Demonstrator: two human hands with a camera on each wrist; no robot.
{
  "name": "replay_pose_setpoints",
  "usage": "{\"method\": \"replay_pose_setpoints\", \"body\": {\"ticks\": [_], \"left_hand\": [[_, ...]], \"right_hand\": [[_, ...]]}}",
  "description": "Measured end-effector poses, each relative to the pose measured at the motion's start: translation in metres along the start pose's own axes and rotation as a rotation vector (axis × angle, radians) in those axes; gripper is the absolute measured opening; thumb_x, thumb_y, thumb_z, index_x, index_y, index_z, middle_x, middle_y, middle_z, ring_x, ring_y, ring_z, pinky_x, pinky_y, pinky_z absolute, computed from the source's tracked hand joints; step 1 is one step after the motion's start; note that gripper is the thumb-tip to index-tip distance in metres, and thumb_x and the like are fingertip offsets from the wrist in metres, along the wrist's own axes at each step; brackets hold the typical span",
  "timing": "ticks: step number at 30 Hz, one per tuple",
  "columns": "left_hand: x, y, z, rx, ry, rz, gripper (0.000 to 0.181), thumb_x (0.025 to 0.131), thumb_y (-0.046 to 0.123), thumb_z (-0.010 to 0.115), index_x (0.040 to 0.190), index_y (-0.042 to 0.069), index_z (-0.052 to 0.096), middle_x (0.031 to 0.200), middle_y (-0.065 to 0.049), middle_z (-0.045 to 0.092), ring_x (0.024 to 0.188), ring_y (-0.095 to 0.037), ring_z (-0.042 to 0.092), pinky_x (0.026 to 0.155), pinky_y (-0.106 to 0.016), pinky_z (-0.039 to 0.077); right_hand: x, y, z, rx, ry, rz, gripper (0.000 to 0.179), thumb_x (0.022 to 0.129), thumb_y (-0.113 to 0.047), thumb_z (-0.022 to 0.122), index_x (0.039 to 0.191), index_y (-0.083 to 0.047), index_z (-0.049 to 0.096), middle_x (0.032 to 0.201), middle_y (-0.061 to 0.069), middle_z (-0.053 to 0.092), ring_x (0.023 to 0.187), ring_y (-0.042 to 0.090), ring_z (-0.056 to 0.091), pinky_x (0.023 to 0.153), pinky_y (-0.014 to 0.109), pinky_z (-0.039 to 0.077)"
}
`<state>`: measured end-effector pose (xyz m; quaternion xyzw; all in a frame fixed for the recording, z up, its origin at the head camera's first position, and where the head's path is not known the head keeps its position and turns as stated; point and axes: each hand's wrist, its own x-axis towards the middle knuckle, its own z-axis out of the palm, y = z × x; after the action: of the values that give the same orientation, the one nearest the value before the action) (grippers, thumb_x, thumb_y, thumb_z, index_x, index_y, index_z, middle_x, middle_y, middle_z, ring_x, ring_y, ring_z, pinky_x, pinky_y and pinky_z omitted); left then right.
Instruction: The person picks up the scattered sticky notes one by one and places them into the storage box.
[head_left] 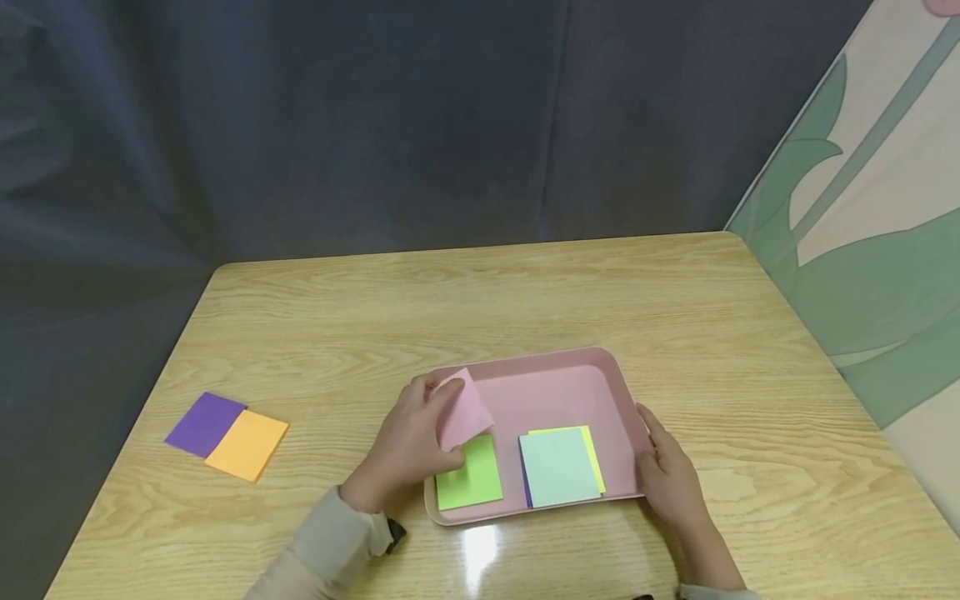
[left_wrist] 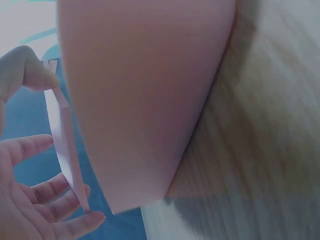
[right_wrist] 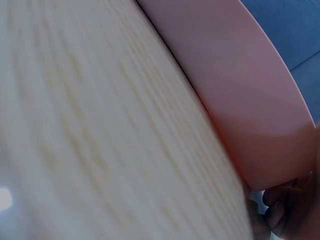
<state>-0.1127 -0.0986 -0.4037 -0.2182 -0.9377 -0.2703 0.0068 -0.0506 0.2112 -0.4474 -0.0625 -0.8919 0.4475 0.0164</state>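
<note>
My left hand [head_left: 411, 433] pinches a pink sticky note pad [head_left: 467, 412] by its edges, between thumb and fingers, above the left side of a pink tray [head_left: 555, 392]. In the left wrist view the pad [left_wrist: 64, 140] shows edge-on, tilted, beside the tray's outer wall [left_wrist: 145, 90]. A green sticky note pad [head_left: 471, 475] lies in the tray's near left corner, partly under the left hand. Right of it, a light mint pad [head_left: 559, 467] overlaps a yellow one [head_left: 595, 457] and a dark purple one [head_left: 525, 479]. My right hand [head_left: 670, 475] grips the tray's right rim.
Left of the tray, a purple square pad [head_left: 206, 423] and an orange one [head_left: 247, 446] lie touching on the wooden table [head_left: 390, 308]. A dark curtain [head_left: 420, 125] hangs behind the table. Leaf-patterned fabric [head_left: 885, 250] runs along the right side.
</note>
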Motion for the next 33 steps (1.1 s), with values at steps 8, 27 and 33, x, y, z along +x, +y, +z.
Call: {"method": "replay_pose_setpoints", "body": {"ticks": [8,27,33], "left_hand": [[-0.004,0.007,0.015,0.075,-0.040,0.138,0.080,0.047,0.031,0.069,0.122,0.015,0.046,0.111,-0.011,0.040,0.089,-0.020,0.041,0.075,-0.034,0.037],[-0.009,0.010,0.033,0.161,-0.209,0.173,0.079,0.051,0.033,0.071,0.124,0.016,0.045,0.106,-0.007,0.043,0.084,-0.017,0.042,0.075,-0.032,0.037],[-0.011,0.009,0.032,0.213,-0.234,0.219,0.077,0.051,0.032,0.071,0.122,0.016,0.045,0.102,-0.007,0.044,0.083,-0.018,0.043,0.077,-0.033,0.036]], "right_hand": [[0.000,0.001,0.000,0.007,0.001,-0.001,0.052,0.085,0.004,0.029,0.136,-0.006,0.023,0.116,0.031,0.044,0.093,0.034,0.051,0.077,0.047,0.038],[0.000,0.003,0.001,0.009,0.020,0.009,0.052,0.085,0.003,0.029,0.136,-0.009,0.026,0.112,0.028,0.048,0.082,0.027,0.055,0.070,0.042,0.041],[-0.001,0.003,0.001,0.013,0.011,0.014,0.052,0.085,0.003,0.029,0.136,-0.008,0.025,0.114,0.029,0.046,0.084,0.030,0.054,0.072,0.044,0.041]]}}
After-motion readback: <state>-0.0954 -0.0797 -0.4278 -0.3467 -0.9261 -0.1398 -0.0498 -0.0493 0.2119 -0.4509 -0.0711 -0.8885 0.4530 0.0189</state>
